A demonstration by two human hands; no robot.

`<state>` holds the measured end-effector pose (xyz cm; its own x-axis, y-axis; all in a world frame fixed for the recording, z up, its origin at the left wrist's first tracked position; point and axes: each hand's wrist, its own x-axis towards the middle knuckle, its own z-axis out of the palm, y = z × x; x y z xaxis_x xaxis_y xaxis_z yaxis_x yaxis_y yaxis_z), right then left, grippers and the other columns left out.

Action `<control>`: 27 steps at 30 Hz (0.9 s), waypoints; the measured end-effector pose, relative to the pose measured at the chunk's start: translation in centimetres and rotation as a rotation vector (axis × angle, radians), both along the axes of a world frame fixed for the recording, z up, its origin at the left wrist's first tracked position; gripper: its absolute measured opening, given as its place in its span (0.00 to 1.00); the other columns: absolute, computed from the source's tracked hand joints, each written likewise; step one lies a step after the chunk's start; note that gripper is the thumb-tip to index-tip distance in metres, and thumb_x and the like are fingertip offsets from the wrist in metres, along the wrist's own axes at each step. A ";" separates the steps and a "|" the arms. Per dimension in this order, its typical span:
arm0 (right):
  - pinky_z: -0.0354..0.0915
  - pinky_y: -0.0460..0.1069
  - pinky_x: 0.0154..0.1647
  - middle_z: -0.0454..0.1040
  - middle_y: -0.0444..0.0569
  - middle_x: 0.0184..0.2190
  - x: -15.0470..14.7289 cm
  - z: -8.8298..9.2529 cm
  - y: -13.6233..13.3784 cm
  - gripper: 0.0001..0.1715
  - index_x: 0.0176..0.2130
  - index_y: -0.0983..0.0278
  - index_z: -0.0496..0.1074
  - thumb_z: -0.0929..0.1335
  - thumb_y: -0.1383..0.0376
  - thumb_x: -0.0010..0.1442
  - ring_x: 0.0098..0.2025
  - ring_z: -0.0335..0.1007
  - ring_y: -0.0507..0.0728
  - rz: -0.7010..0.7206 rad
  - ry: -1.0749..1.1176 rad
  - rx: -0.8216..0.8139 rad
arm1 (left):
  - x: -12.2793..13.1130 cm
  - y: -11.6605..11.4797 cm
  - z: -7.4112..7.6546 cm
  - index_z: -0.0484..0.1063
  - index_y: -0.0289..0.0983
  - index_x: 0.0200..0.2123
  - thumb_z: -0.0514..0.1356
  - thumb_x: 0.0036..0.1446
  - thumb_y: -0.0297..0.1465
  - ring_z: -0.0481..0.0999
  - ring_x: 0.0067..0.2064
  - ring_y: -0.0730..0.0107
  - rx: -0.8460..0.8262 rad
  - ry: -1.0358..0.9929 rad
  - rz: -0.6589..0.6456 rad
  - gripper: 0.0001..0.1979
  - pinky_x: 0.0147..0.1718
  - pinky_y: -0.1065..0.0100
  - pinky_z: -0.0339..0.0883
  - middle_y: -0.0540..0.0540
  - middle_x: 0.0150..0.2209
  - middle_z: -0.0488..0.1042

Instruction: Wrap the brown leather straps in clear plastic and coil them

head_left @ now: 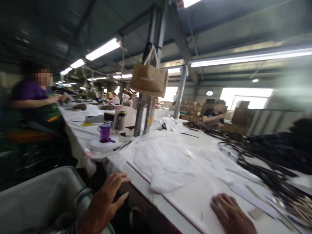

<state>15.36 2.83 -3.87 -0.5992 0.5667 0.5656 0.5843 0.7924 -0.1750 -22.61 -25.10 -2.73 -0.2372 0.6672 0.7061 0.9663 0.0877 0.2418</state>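
My left hand [107, 200] is held out near the table's front edge, its thumb and fingers apart with nothing in them. Whether it touches the edge I cannot tell. My right hand [231, 213] rests palm down on the white tabletop [185, 201], holding nothing, fingers slightly bent. Between and beyond my hands lies a crumpled heap of thin white material [165, 162]. To the right of my right hand are loose pale strips [253, 200] and a long tangle of dark cords or straps [265, 169]. The picture is somewhat blurred.
A grey bin [44, 185] stands at lower left. A purple mug [105, 133] and a flask [120, 121] stand left of a metal post [140, 117], where a brown bag [149, 79] hangs. One person [31, 94] works at left, another [214, 115] beyond the table.
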 end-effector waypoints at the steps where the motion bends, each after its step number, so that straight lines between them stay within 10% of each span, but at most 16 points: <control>1: 0.72 0.55 0.47 0.77 0.49 0.42 0.5 0.2 -0.7 0.13 0.37 0.55 0.75 0.64 0.56 0.71 0.49 0.72 0.63 -0.012 -0.030 -0.055 | 2.5 3.2 1.7 0.73 0.42 0.45 0.61 0.62 0.29 0.75 0.54 0.58 -0.042 -0.027 -0.140 0.08 0.52 0.58 0.73 0.45 0.50 0.77; 6: 0.67 0.56 0.48 0.74 0.48 0.41 -0.3 1.9 -1.3 0.13 0.38 0.57 0.72 0.61 0.59 0.72 0.47 0.69 0.61 -0.044 -0.057 -0.192 | 12.7 16.2 6.2 0.72 0.39 0.42 0.64 0.62 0.32 0.73 0.48 0.61 -0.281 0.123 -0.740 0.06 0.49 0.61 0.70 0.48 0.43 0.77; 13: 0.65 0.54 0.50 0.74 0.48 0.43 0.2 1.1 -0.7 0.12 0.40 0.57 0.72 0.62 0.58 0.71 0.48 0.67 0.60 -0.064 0.045 -0.360 | 17.9 29.0 2.2 0.71 0.36 0.40 0.55 0.68 0.31 0.71 0.49 0.57 -0.415 0.370 -0.767 0.05 0.45 0.58 0.70 0.42 0.45 0.75; 19: 0.66 0.51 0.42 0.76 0.47 0.36 0.9 3.6 2.2 0.14 0.35 0.60 0.76 0.65 0.57 0.66 0.39 0.71 0.59 -0.007 0.110 -0.576 | 17.6 30.4 0.5 0.68 0.37 0.42 0.52 0.69 0.30 0.69 0.49 0.55 -0.362 0.324 -0.763 0.06 0.48 0.53 0.69 0.43 0.45 0.72; 27: 0.65 0.50 0.49 0.79 0.50 0.43 0.5 5.5 16.9 0.07 0.41 0.64 0.77 0.69 0.65 0.64 0.46 0.74 0.59 -0.421 -0.055 -0.297 | 17.9 30.4 0.4 0.68 0.37 0.42 0.52 0.68 0.26 0.68 0.48 0.54 -0.367 0.338 -0.775 0.05 0.46 0.52 0.70 0.43 0.44 0.71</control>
<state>15.89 19.75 1.65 -0.3091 0.8964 0.3176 0.8566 0.4075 -0.3164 -4.75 5.29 -2.35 0.5501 0.7492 0.3690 0.8011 -0.5982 0.0205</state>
